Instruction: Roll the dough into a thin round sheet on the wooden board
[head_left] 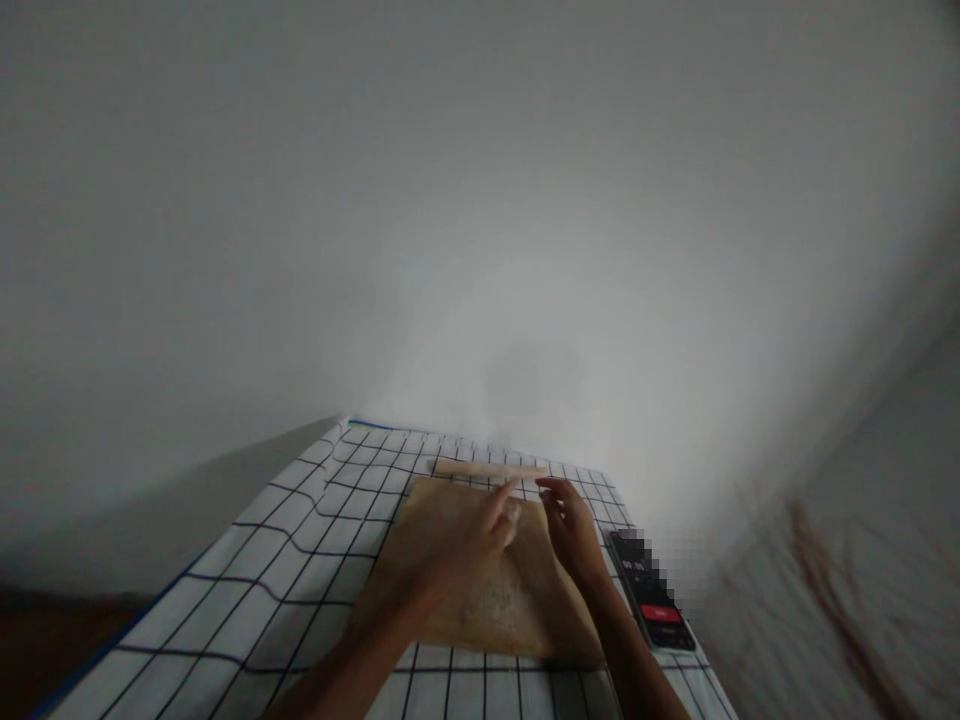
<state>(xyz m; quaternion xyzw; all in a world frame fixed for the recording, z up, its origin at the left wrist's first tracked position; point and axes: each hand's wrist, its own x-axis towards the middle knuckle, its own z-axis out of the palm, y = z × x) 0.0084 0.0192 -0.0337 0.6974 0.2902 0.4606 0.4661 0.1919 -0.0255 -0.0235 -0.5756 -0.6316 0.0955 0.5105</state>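
Note:
A brown, slightly rumpled sheet [457,540], paper or cloth, lies flat on the table. Beyond its far edge rests a narrow pale tan strip [480,468], lying crosswise. My left hand [499,518] is over the far part of the sheet, index finger stretched toward the strip and thumb apart from it. To its right, my right hand [568,515] is near the sheet's far right corner, its bent fingers pointing left just below the strip's right end. Nothing shows between the fingers of either hand. Whether the fingertips touch the strip, I cannot tell.
A white tablecloth [300,560] with a black grid covers the table. On the right edge lies a phone [651,590] with a timer and a red button on screen. A pale wall [480,250] rises behind. Blurred brown twigs [825,590] stand at right.

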